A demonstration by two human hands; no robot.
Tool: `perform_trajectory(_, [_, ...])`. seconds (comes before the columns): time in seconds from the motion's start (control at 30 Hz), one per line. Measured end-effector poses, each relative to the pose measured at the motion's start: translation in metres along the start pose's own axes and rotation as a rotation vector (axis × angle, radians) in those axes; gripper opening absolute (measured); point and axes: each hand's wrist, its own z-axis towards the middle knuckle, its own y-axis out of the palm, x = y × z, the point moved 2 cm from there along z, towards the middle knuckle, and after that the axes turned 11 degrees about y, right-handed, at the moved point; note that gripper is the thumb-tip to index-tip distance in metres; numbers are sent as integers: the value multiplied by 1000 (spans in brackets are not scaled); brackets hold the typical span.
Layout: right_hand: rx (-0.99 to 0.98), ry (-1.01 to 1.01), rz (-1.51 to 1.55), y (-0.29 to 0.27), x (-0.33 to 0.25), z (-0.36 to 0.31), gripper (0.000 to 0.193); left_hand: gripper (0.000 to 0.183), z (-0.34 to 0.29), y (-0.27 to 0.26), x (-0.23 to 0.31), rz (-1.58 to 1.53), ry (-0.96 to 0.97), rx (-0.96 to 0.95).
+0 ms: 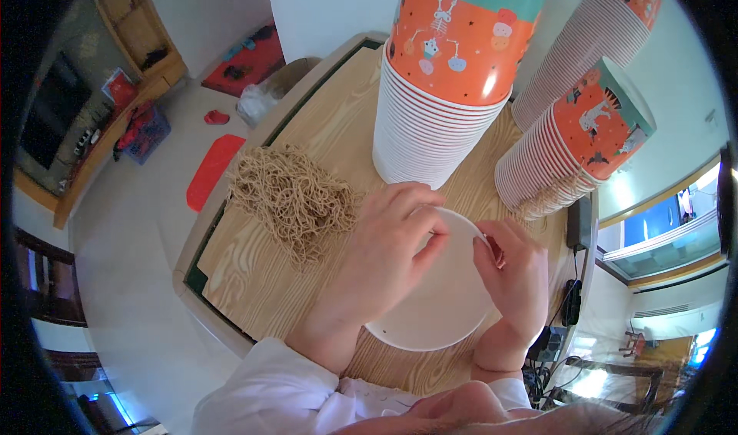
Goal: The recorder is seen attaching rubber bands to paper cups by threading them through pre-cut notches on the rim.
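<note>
A paper bucket (434, 312) with a plain white inside is tilted toward me between my hands, low over the wooden table. My left hand (396, 246) is closed at its far left rim, fingers curled and thumb inside; the fingertips are partly hidden. On the right rim, my right hand (516, 273) pinches the wall, thumb inside and fingers outside. A little of the bucket's red outer side shows there. To the left of my left hand lies a loose heap of tan paper-like cord (296, 204).
A tall stack of nested orange paper buckets (453, 73) stands upside down at the far side of the wooden table (261, 281). Two more stacks (592, 127) (592, 43) are to its right, with tan cord beside the nearer one. Black cables and adapters (570, 303) hang at the right edge.
</note>
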Motion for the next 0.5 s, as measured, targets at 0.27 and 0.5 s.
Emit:
perform_trajectory(0.27, [76, 17, 11, 1, -4, -2, 11, 17, 0, 7, -6, -37, -11, 35])
perform_trajectory(0.5, [231, 55, 226, 7, -21, -12, 9, 18, 0, -4, 16, 91, 28, 355])
